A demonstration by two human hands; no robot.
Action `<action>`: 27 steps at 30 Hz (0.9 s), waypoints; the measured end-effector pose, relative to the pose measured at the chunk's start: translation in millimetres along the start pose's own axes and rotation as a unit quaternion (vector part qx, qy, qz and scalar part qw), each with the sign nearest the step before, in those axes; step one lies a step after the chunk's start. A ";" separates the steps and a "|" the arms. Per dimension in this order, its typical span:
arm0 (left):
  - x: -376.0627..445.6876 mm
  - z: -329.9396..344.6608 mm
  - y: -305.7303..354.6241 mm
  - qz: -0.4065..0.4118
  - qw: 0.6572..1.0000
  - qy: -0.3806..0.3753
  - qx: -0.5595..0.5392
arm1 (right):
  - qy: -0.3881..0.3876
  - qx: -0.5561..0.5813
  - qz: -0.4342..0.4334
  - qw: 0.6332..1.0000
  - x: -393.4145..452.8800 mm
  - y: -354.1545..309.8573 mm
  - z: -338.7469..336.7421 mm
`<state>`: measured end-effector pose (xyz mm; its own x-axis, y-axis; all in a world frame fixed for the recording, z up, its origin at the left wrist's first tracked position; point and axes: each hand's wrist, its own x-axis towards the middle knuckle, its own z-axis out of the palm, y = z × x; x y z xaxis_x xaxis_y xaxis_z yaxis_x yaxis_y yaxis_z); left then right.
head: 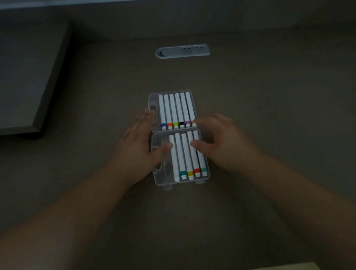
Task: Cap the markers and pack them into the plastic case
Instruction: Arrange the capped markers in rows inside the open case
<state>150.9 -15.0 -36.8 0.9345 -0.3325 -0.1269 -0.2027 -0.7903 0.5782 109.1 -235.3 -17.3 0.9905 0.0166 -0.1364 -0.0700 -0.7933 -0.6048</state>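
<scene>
Case: my clear plastic case [200, 177] lies opened flat mid-desk [282, 123]; capped markers [177, 108] fill both halves.
Left hand [137, 148]: fingers spread and relaxed beside the case, thumb touching a near-half marker, gripping nothing.
Right hand [219, 139]: loosely curved at the case's right edge, thumb resting on markers, holding nothing.
Risk: folding the halves shut may tip loose markers out, I think.

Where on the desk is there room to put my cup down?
Bare desk lies right of the marker case, and more between the case and the socket strip. It is crowded at the case, where the left hand and right hand reach in.
</scene>
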 end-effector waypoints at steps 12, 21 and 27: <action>-44.6 28.2 41.2 0.094 0.994 0.019 0.046 | 0.088 -0.044 0.024 0.995 -62.7 44.1 -5.7; -109.4 80.6 108.6 0.135 0.987 0.047 0.071 | 0.116 -0.031 0.013 0.993 -158.3 92.8 -27.8; -168.9 114.0 168.9 0.150 0.985 0.051 0.073 | 0.144 -0.021 0.013 0.989 -241.4 121.2 -49.0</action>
<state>-74.5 -151.0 -9.6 0.8489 -0.5150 0.1185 -0.5075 -0.7319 0.4548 -132.7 -365.2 -19.2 0.9816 -0.1727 0.0813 -0.0963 -0.8159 -0.5701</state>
